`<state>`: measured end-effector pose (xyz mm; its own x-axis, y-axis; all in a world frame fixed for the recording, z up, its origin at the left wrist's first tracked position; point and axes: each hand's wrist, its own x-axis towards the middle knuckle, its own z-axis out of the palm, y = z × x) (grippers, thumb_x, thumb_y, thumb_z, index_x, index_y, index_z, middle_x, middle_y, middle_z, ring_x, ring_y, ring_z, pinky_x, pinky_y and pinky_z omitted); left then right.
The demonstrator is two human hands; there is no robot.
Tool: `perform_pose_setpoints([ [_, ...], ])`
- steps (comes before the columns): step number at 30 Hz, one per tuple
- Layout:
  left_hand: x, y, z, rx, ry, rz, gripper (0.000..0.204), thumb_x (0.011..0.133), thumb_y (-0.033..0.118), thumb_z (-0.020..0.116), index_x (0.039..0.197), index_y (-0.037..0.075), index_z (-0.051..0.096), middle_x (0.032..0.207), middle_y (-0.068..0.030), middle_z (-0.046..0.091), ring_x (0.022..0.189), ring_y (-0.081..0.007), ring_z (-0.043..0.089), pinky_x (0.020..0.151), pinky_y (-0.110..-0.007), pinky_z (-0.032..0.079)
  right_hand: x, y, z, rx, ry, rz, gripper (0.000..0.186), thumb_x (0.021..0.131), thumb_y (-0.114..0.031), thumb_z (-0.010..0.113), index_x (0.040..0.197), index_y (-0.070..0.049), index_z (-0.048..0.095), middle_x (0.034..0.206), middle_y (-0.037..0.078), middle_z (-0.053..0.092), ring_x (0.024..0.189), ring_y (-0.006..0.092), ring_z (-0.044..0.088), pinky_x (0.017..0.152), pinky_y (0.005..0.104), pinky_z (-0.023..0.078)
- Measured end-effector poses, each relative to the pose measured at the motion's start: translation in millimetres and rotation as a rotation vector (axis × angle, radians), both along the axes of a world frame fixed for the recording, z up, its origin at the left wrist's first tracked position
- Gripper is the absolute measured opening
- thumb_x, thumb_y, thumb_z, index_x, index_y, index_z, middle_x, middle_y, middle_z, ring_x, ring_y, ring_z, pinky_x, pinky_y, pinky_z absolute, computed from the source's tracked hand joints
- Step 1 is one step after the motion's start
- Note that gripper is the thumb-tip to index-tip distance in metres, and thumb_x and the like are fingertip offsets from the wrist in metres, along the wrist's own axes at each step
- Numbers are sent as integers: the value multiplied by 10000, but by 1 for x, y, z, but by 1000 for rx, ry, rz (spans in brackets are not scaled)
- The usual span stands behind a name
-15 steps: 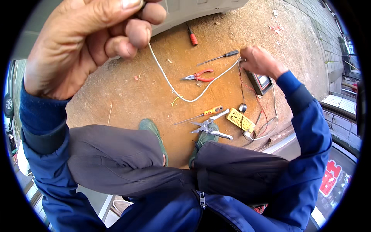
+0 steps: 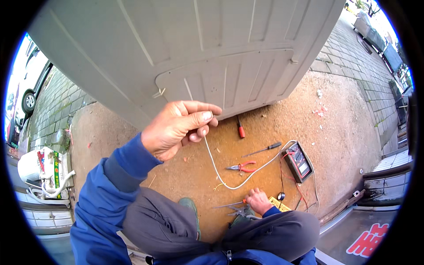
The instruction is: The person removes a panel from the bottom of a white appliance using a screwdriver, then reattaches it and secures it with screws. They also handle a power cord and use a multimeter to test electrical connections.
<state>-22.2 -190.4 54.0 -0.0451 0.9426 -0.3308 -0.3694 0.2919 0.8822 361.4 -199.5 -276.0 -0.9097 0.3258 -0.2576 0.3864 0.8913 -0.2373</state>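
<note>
My left hand [image 2: 183, 128] is raised in front of the grey metal panel, its fingers closed around one end of a thin white cable [image 2: 215, 165]. The cable sags toward the ground and rises right, passing beside a multimeter [image 2: 298, 163]. Low beside my right shoe, my right hand [image 2: 259, 201] has bent fingers over the handles of a screwdriver [image 2: 227, 205] and wire strippers [image 2: 238, 212]. What those fingers grip is hidden. Just beyond lie red-handled pliers [image 2: 243, 167], a dark-handled screwdriver [image 2: 263, 149] and a red-handled screwdriver [image 2: 241, 131].
A large grey ribbed metal panel [image 2: 198, 53] fills the far side. Right of my hand are a partly covered yellow power strip [image 2: 279, 204], a black tape roll [image 2: 281, 196] and red leads [image 2: 301, 192]. A white bucket [image 2: 32, 167] stands far left.
The view has tilted up, bringing the grey panel into sight. My right hand has left the cable by the multimeter and come down to the tools near my shoe. My left hand still holds the cable.
</note>
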Motion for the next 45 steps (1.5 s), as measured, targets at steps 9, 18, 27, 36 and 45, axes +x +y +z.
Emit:
perform_pose_setpoints([
  [9, 15, 51, -8, -25, -90, -41, 193, 989, 142, 647, 1106, -11, 661, 935, -47, 662, 705, -40, 578, 547, -170, 457, 18, 54, 62, -344, -122, -88, 348, 771, -336, 741, 920, -43, 628, 897, 188, 673, 866, 406, 675, 735, 503, 543],
  [18, 57, 202, -23, 116, -400, 24, 146, 998, 129, 623, 1047, -6, 652, 899, -28, 623, 677, -49, 532, 543, -167, 465, 11, 149, 373, 67, 711, -993, 222, 852, -92, 689, 1023, 50, 693, 735, 116, 683, 628, 128, 603, 592, 281, 484],
  [27, 99, 226, -36, 148, -644, -32, 174, 1030, 156, 571, 1055, -4, 634, 924, -72, 635, 730, -87, 586, 562, -184, 518, -27, 114, 334, 64, 1023, -955, 293, 840, -51, 712, 1118, 38, 691, 963, 159, 732, 860, 185, 709, 763, 294, 544],
  [36, 87, 224, -42, 210, -702, -35, 178, 1023, 157, 577, 1046, -15, 617, 952, -84, 646, 785, -115, 660, 662, -199, 622, -30, 120, 326, 1, 1031, -922, 276, 827, -47, 728, 1092, 27, 703, 946, 155, 731, 845, 189, 713, 754, 292, 546],
  [45, 95, 222, -36, 207, -617, 6, 166, 1014, 165, 600, 1011, 3, 634, 909, -67, 657, 755, -98, 656, 646, -187, 611, -29, 118, 329, 413, 915, -686, 322, 779, 18, 738, 1099, -1, 705, 772, 109, 608, 620, 231, 627, 557, 316, 504],
])
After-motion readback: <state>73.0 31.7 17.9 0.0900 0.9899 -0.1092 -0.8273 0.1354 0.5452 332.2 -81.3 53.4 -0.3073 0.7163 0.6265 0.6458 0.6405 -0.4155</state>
